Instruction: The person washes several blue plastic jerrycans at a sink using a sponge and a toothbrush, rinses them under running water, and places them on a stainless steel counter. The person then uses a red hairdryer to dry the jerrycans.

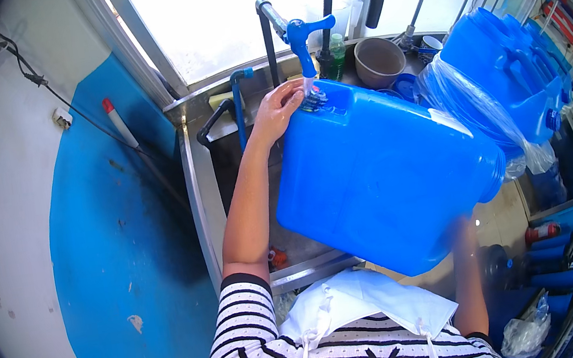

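A large blue plastic water container (pixel 363 185) lies tilted over the metal sink (pixel 200 179), with its wide threaded neck facing right. Water runs from a blue-handled tap (pixel 301 41) onto the recessed end of the container, around a dark fitting (pixel 314 100). My left hand (pixel 280 112) looks wet and grips the upper left corner, its fingers beside the stream. At the lower right, my right hand (pixel 461 226) is blurred and mostly hidden behind the container, so its grip does not show.
More blue containers (pixel 489 71), partly wrapped in clear plastic, stand at the right. A brownish bowl (pixel 379 61) and a green bottle (pixel 338 55) sit behind the sink. Blue and black pipes (pixel 238 104) rise at its left. A red-tipped white pole (pixel 119 122) leans against the wall.
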### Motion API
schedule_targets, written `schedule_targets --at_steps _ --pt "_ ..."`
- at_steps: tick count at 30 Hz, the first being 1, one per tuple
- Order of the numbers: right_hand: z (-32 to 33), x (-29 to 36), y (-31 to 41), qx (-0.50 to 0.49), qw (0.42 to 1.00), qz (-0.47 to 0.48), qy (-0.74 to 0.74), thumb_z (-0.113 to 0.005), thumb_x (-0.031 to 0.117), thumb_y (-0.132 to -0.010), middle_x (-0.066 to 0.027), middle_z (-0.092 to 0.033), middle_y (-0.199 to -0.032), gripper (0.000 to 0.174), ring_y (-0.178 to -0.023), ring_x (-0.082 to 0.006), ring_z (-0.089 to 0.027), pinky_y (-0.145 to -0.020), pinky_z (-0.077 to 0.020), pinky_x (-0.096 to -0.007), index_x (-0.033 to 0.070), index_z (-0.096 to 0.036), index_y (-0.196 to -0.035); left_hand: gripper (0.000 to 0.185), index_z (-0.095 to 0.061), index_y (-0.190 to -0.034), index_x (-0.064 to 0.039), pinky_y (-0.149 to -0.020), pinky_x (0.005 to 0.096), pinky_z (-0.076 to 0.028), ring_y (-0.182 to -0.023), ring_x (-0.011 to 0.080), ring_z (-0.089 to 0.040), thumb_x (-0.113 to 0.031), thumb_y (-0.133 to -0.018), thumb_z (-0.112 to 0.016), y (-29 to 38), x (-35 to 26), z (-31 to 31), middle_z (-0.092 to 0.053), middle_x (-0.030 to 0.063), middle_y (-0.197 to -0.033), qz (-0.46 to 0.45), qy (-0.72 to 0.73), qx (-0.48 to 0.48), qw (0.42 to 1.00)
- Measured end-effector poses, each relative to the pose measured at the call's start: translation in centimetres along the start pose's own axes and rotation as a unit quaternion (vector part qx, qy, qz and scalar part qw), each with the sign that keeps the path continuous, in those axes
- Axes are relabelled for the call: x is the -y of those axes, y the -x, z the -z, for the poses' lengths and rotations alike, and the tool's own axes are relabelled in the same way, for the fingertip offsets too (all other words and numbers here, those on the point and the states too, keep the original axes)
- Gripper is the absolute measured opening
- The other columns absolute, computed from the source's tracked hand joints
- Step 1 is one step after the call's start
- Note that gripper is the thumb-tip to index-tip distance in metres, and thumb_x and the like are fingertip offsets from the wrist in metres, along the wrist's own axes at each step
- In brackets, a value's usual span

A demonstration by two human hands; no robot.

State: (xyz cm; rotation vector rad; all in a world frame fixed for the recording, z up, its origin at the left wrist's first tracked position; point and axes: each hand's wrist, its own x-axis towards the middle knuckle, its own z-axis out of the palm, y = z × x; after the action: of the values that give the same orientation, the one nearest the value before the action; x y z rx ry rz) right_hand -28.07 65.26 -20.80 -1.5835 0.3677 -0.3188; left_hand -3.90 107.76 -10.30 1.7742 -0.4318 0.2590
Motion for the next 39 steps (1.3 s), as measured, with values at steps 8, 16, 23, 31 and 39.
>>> schedule_targets --at_steps 8,16,23,31,39 --pt "-1.1 -6.3 6.3 -0.158 0.985 0.067 -0.002 -0.076 0.026 -0.081 -0.0095 -0.062 -0.091 0.042 -0.077 -0.018 -0.059 -0.068 -0.0469 -0.0332 0.0 -0.055 -0.107 0.022 -0.069 -0.11 -0.003 -0.081 0.0344 -0.055 -0.095 0.0299 -0.069 -0.006 -0.088 -0.065 2.2 -0.7 -1.1 -0.069 0.018 -0.108 -0.091 -0.216 -0.091 0.968" --pt "2.1 -11.4 8.8 -0.096 0.971 0.149 0.161 -0.081 0.029 -0.078 -0.0125 -0.053 -0.124 0.074 -0.115 -0.0219 -0.052 -0.099 -0.041 -0.0386 -0.003 -0.042 -0.132 0.023 -0.074 -0.102 -0.004 -0.089 0.0379 -0.053 -0.101 0.0322 -0.068 -0.01 -0.08 -0.077 2.7 -0.4 -7.0 -0.07 0.0191 -0.108 -0.081 -0.216 -0.242 0.942" --pt "-0.7 -6.5 10.1 -0.068 0.963 0.196 0.173 -0.08 0.019 -0.075 -0.0113 -0.061 -0.112 0.058 -0.102 -0.0207 -0.059 -0.09 -0.0475 -0.037 -0.003 -0.053 -0.122 0.008 -0.069 -0.084 -0.003 -0.08 0.0411 -0.05 -0.089 0.0339 -0.065 -0.009 -0.081 -0.073 0.7 -0.6 -8.0 -0.068 0.0159 -0.094 -0.045 -0.169 -0.244 0.954" --pt "-3.6 -0.1 8.3 -0.07 0.994 0.065 0.045 -0.077 0.006 -0.071 -0.006 -0.07 -0.087 0.023 -0.079 -0.0129 -0.063 -0.071 -0.0516 -0.0303 -0.003 -0.068 -0.09 0.007 -0.065 -0.083 -0.002 -0.083 0.0443 -0.049 -0.091 0.0354 -0.063 -0.007 -0.083 -0.07 -0.2 0.7 -7.4 -0.068 0.0161 -0.092 -0.139 -0.269 -0.191 0.934" --pt "-3.9 0.0 7.1 -0.028 0.99 0.131 0.053 -0.078 0.009 -0.071 -0.0119 -0.072 -0.089 0.026 -0.081 -0.0174 -0.067 -0.073 -0.0527 -0.0338 -0.001 -0.068 -0.094 0.01 -0.068 -0.081 -0.002 -0.081 0.0392 -0.052 -0.089 0.0297 -0.066 -0.01 -0.083 -0.073 -1.2 2.1 -7.0 -0.069 0.0127 -0.09 -0.071 -0.233 -0.22 0.945"
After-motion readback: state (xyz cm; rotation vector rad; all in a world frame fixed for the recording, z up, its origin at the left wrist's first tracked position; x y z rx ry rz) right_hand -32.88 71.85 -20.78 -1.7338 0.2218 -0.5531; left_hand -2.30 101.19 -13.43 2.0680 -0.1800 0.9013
